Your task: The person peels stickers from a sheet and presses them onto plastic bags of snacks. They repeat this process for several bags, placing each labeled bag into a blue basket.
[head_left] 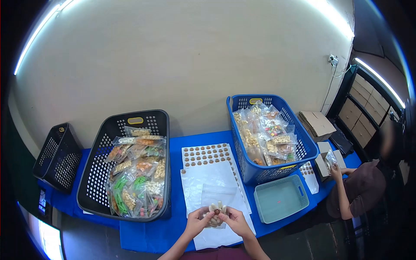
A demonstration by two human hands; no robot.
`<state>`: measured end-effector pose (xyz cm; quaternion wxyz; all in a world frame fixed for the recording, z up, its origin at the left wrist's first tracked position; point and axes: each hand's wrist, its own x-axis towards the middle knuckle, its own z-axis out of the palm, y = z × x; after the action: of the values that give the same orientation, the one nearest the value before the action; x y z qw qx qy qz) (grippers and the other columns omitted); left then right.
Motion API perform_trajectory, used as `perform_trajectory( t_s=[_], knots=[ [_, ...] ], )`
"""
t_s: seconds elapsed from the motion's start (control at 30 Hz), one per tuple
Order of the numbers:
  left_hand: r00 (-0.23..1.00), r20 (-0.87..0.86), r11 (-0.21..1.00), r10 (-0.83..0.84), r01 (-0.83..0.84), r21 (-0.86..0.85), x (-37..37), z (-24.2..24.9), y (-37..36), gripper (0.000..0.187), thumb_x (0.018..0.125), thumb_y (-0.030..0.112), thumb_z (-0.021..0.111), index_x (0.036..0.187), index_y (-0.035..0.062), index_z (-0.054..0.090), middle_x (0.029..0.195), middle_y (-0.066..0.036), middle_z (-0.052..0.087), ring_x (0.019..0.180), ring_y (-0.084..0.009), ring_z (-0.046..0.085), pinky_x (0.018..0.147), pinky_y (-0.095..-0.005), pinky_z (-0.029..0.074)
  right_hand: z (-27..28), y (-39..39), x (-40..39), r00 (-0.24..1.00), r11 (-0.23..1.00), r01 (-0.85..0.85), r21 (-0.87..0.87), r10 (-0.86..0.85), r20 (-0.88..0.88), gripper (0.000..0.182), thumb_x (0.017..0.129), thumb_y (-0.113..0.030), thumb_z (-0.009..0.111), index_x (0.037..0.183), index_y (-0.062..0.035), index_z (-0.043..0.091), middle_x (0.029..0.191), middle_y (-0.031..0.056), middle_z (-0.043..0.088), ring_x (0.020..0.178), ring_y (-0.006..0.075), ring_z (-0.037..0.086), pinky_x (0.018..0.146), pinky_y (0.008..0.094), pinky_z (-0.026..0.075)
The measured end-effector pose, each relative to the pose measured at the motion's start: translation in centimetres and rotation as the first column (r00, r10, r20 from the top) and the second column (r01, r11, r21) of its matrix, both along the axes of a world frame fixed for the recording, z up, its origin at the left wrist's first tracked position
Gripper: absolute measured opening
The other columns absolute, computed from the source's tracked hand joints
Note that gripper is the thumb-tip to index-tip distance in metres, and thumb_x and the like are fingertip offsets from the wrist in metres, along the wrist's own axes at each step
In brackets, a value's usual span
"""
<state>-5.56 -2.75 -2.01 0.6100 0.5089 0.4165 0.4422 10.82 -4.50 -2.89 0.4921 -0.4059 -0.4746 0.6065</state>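
Observation:
A clear bag of pale pieces (214, 222) lies over the white sheets near the table's front edge. My left hand (198, 220) pinches its left side, and my right hand (235, 221) grips its right side. A small round brown sticker (217, 212) shows on the bag between my thumbs. The bag's flat upper part points away from me. Beneath and behind it are white sheets (207, 177), with a sheet of round brown stickers (206, 156) at the back.
A black basket (167, 182) of filled bags stands left, a blue basket (245, 173) of bags right. An empty green tray (281, 203) sits before it. Farther left is another black basket (65, 173). At right, a co-worker (364, 186) holds a bag beside cardboard boxes (316, 123).

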Motion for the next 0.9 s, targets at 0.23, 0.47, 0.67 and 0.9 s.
perform_trajectory(
  t_s=[0.23, 0.47, 0.67, 0.9],
  knots=[
    [0.998, 0.06, 0.999, 0.034, -0.034, 0.004, 1.5, -0.7, 0.9, 0.024, 0.081, 0.017, 0.061, 0.095, -0.0018, 0.057, 0.085, -0.006, 0.061, 0.077, -0.0088, 0.057, 0.066, -0.0214, 0.047, 1.0, 0.5, 1.0, 0.999, 0.998, 0.05, 0.032, -0.05, -0.006, 0.024, 0.082, -0.012, 0.059, 0.099, 0.0035, 0.055, 0.087, 0.0047, 0.057, 0.082, 0.0072, 0.052, 0.063, 0.0193, 0.043],
    [0.988, -0.087, 0.988, 0.129, -0.12, 0.098, 4.1, -0.2, 1.7, 0.022, 0.079, 0.02, 0.064, 0.083, -0.0013, 0.058, 0.073, -0.005, 0.062, 0.066, -0.0072, 0.056, 0.058, -0.0204, 0.045, 1.0, 1.0, 2.7, 0.947, 0.99, 0.04, 0.136, -0.081, 0.309, 0.024, 0.078, -0.012, 0.064, 0.096, 0.0021, 0.055, 0.083, 0.0026, 0.057, 0.072, 0.0059, 0.053, 0.06, 0.0189, 0.043],
    [0.986, -0.068, 0.978, 0.154, -0.142, 0.153, 7.5, 1.1, 2.7, 0.025, 0.081, 0.023, 0.062, 0.082, -0.0012, 0.058, 0.071, -0.004, 0.062, 0.065, -0.007, 0.056, 0.058, -0.0208, 0.045, 2.6, 1.7, 6.4, 0.961, 0.975, -0.011, 0.223, -0.051, 0.271, 0.023, 0.08, -0.01, 0.06, 0.097, 0.0035, 0.053, 0.084, 0.0036, 0.056, 0.073, 0.0061, 0.053, 0.061, 0.0197, 0.044],
    [0.999, 0.025, 0.979, 0.042, -0.046, 0.199, 10.1, -0.1, 4.5, 0.025, 0.08, 0.023, 0.063, 0.089, -0.0001, 0.058, 0.079, -0.004, 0.062, 0.072, -0.0072, 0.056, 0.062, -0.0213, 0.045, 2.9, 2.6, 9.3, 0.994, 0.989, 0.081, 0.127, -0.089, 0.056, 0.021, 0.082, -0.011, 0.059, 0.096, 0.0035, 0.054, 0.086, 0.004, 0.057, 0.073, 0.0068, 0.053, 0.064, 0.0202, 0.044]
  ],
)
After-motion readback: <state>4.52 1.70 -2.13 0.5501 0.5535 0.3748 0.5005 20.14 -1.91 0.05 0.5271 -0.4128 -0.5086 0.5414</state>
